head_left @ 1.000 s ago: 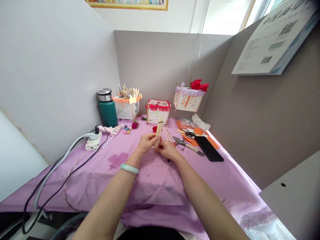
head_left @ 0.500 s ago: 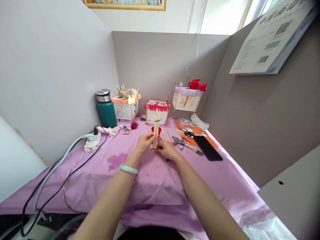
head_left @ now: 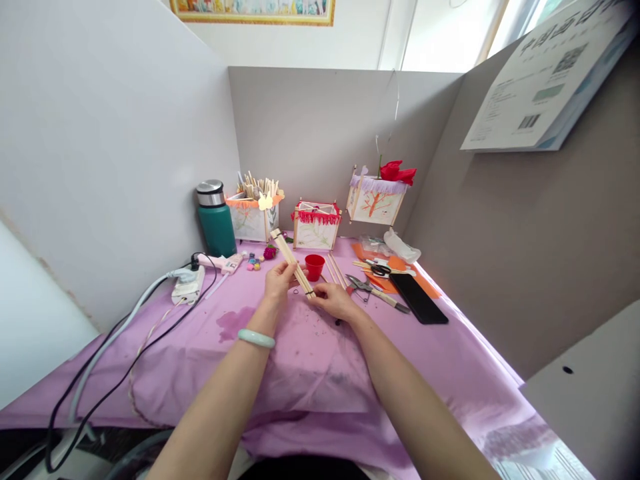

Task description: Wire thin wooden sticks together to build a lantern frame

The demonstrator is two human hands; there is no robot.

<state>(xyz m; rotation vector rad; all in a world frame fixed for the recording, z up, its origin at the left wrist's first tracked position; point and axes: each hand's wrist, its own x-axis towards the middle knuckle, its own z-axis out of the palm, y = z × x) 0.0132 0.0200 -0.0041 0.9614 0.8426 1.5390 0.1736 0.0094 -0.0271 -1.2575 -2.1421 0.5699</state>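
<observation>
A bundle of pale wooden sticks (head_left: 290, 257), with dark bands near both ends, is held above the table, its upper end leaning left. My left hand (head_left: 280, 279) is closed around the middle of the bundle. The fingers of my right hand (head_left: 331, 299) pinch its lower end by the dark band. Just behind the hands stands a red cup (head_left: 315, 267), and some thin loose sticks (head_left: 337, 270) lie to its right. Pliers (head_left: 359, 284) rest on the cloth right of my right hand.
The purple tablecloth (head_left: 300, 373) carries a green bottle (head_left: 217, 220), a glue gun (head_left: 227, 263) and a power strip (head_left: 189, 287) at left. Paper lanterns (head_left: 317, 232) stand at the back. Scissors (head_left: 379, 269) and a black phone (head_left: 419, 298) lie at right.
The bundle was upright in front of the red cup; now it tilts to the left, leaving the cup in full view. My left hand has shifted slightly left with it.
</observation>
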